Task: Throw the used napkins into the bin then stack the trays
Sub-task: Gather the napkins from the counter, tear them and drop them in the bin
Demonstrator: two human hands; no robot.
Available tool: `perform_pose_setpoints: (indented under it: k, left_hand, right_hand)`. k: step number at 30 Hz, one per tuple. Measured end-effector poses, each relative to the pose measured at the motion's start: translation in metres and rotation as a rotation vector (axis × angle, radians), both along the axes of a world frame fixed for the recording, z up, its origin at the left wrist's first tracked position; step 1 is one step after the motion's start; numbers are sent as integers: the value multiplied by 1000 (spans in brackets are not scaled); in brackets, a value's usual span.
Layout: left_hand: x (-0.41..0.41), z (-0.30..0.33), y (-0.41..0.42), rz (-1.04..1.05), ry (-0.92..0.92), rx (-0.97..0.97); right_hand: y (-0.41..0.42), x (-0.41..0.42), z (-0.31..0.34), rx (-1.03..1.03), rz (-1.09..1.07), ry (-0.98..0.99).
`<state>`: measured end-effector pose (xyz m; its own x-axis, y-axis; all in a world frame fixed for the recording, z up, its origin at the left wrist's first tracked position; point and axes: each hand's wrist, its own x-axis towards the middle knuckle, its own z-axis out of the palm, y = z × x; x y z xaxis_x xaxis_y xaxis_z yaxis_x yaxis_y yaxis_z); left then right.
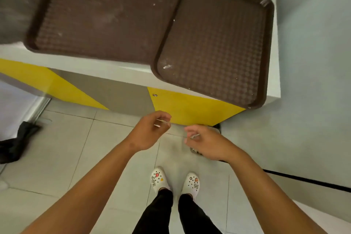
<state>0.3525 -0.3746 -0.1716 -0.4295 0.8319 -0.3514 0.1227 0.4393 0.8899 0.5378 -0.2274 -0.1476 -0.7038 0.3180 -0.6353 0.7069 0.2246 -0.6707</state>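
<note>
Two brown trays (214, 43) overlap on the white desk (117, 71); below it, over floor tiles (57, 148), both hands (150, 132) hang loosely curled, grasping nothing clear.

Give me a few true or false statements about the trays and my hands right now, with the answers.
1. Two brown trays lie on the counter. True: the left tray and the right tray.
2. The right tray lies wholly on the counter. False: its near corner juts past the edge.
3. The left hand grips a tray. False: it touches neither tray.
4. The right tray overlaps the left tray's end. True.
5. The right hand rests on the counter. False: it hangs in front, below it.
</note>
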Motion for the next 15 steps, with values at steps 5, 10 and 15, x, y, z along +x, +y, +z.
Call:
perform_pose_setpoints:
  k: [5,10,15]
  left_hand:
    - [-39,77,-37,31,62,53]
    - [-78,129,-60,13,180,79]
    - [-109,164,-66,1,256,122]
  right_hand:
    - [-13,-43,113,63,179,77]
    - [-12,-73,195,181,277,157]
    - [-1,-93,232,239,289,194]
